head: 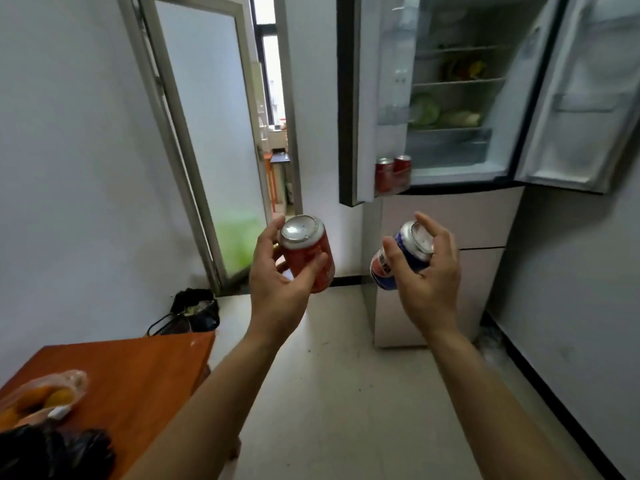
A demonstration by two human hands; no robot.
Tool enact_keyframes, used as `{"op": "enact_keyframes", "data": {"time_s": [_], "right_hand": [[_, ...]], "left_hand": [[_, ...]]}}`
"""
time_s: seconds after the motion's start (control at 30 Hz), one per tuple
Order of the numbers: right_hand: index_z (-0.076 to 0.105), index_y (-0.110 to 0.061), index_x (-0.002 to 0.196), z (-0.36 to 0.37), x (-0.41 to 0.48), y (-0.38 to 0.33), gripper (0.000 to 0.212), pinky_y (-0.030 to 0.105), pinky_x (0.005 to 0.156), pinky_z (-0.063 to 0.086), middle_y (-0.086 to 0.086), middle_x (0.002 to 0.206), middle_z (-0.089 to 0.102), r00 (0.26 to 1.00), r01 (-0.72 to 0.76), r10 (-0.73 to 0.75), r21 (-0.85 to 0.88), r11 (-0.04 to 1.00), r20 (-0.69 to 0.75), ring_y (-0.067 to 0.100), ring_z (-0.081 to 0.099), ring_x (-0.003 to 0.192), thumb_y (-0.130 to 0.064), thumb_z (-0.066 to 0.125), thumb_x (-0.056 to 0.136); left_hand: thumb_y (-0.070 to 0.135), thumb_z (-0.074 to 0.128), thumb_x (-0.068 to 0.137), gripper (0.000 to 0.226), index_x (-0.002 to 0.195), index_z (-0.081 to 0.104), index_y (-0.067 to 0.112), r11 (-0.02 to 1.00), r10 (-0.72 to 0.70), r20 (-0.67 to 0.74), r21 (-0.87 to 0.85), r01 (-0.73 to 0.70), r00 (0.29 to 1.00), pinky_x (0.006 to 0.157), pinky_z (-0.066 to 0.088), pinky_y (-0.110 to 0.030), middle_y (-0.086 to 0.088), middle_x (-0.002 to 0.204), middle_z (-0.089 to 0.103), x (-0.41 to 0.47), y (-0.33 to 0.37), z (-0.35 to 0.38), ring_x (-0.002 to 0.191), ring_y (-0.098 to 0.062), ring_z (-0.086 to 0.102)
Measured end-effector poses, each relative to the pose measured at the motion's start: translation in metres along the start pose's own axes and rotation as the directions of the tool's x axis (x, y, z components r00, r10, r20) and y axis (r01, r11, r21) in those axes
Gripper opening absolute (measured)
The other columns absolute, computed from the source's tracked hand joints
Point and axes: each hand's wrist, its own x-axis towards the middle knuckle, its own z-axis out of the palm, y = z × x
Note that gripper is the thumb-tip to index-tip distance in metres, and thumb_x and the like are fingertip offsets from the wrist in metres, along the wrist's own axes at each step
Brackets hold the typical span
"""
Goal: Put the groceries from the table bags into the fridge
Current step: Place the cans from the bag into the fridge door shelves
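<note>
My left hand [277, 285] grips a red soda can [306, 252], held upright in mid-air. My right hand [429, 275] holds a blue soda can [398, 258], tilted to the left. Ahead stands the fridge [450, 216] with both upper doors open. Two red cans [393, 173] sit in the bottom shelf of its left door. Green vegetables [440, 114] lie on a lower inside shelf, and more produce rests one shelf up. On the wooden table [138, 368] at the lower left lie a clear bag of oranges [41, 398] and a black bag [59, 452].
A black bag [195, 310] sits on the floor against the wall by the table's far end. An open glass door [207, 133] leads to another room. The right fridge door [588, 98] juts out toward the right wall. Pale tiled floor lies between me and the fridge.
</note>
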Motion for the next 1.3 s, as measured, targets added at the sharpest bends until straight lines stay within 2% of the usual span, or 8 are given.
{"op": "enact_keyframes", "data": {"time_s": [0.1,0.23,0.47,0.63,0.7,0.97,1.07,1.3], "right_hand": [[0.048,-0.039,0.133,-0.049,0.047,0.043,0.05,0.034,0.093,0.056,-0.007,0.124,0.049,0.999,-0.016,0.015,-0.017,1.0,-0.037,0.009,0.055,0.11,-0.045,0.07,0.088],[0.051,-0.032,0.133,-0.09,0.111,0.082,0.052,0.03,0.091,0.055,-0.008,0.122,0.05,0.998,-0.009,0.009,-0.004,1.0,-0.066,0.008,0.057,0.107,-0.048,0.069,0.087],[0.047,-0.029,0.134,-0.099,0.214,0.163,0.054,0.038,0.084,0.061,-0.001,0.121,0.058,0.997,0.006,-0.004,0.036,0.999,-0.073,0.012,0.064,0.102,-0.052,0.066,0.089],[0.044,-0.048,0.125,-0.07,0.307,0.218,0.04,0.037,0.08,0.06,-0.014,0.111,0.059,0.992,0.085,-0.086,-0.019,0.996,-0.096,0.009,0.065,0.096,-0.061,0.057,0.089],[0.044,-0.049,0.122,-0.056,0.342,0.234,0.035,0.043,0.078,0.06,-0.009,0.113,0.059,0.989,0.115,-0.118,-0.036,0.993,-0.095,0.012,0.065,0.097,-0.059,0.055,0.091],[0.043,-0.024,0.125,0.025,0.521,0.28,0.027,0.019,0.072,0.053,-0.012,0.109,0.054,0.984,0.06,-0.002,0.32,0.945,-0.177,-0.005,0.063,0.087,-0.029,0.055,0.102],[0.041,-0.021,0.13,0.048,0.572,0.289,0.032,0.022,0.075,0.055,-0.007,0.114,0.055,0.99,0.063,-0.007,0.393,0.917,-0.144,0.006,0.064,0.095,-0.032,0.055,0.102],[0.049,-0.029,0.127,0.107,0.659,0.337,0.041,0.037,0.094,0.056,-0.002,0.128,0.057,0.991,0.089,-0.117,0.363,0.927,0.058,0.012,0.062,0.11,-0.048,0.063,0.093]], "left_hand": [[0.01,0.079,0.082,0.073,0.142,0.042,0.03,0.999,0.024,0.044,-0.039,-0.022,0.999,0.094,0.055,-0.029,0.009,0.137,0.051,0.022,0.003,0.079,0.125,-0.014,0.053],[0.009,0.078,0.082,0.066,0.138,0.047,0.027,0.996,0.064,0.07,-0.065,-0.06,0.996,0.096,0.055,-0.04,0.006,0.135,0.053,0.057,0.004,0.156,0.124,-0.02,0.055],[0.016,0.08,0.08,0.053,0.122,0.05,0.031,0.983,0.178,0.044,-0.045,-0.176,0.983,0.093,0.057,-0.037,0.005,0.129,0.057,0.148,-0.016,0.25,0.117,-0.016,0.059],[0.043,0.082,0.074,0.051,0.116,0.053,0.036,0.965,0.259,-0.051,-0.016,-0.261,0.964,0.082,0.06,-0.046,0.012,0.122,0.058,0.246,-0.053,0.302,0.113,-0.022,0.06],[0.052,0.078,0.072,0.05,0.114,0.052,0.041,0.958,0.284,-0.089,-0.011,-0.286,0.955,0.079,0.06,-0.048,0.011,0.121,0.058,0.281,-0.065,0.318,0.111,-0.024,0.06],[0.038,0.076,0.08,0.049,0.12,0.048,0.037,0.915,0.403,-0.131,0.052,-0.4,0.906,0.088,0.057,-0.047,0.026,0.118,0.051,0.454,-0.087,0.384,0.114,-0.017,0.056],[0.037,0.074,0.082,0.045,0.117,0.046,0.036,0.892,0.443,-0.112,0.154,-0.424,0.89,0.088,0.056,-0.047,0.014,0.118,0.054,0.499,-0.083,0.403,0.111,-0.018,0.056],[0.036,0.075,0.083,0.045,0.119,0.049,0.029,0.842,0.422,-0.1,0.411,-0.349,0.901,0.092,0.053,-0.042,0.017,0.11,0.052,0.556,-0.098,0.435,0.108,-0.02,0.055]]}}
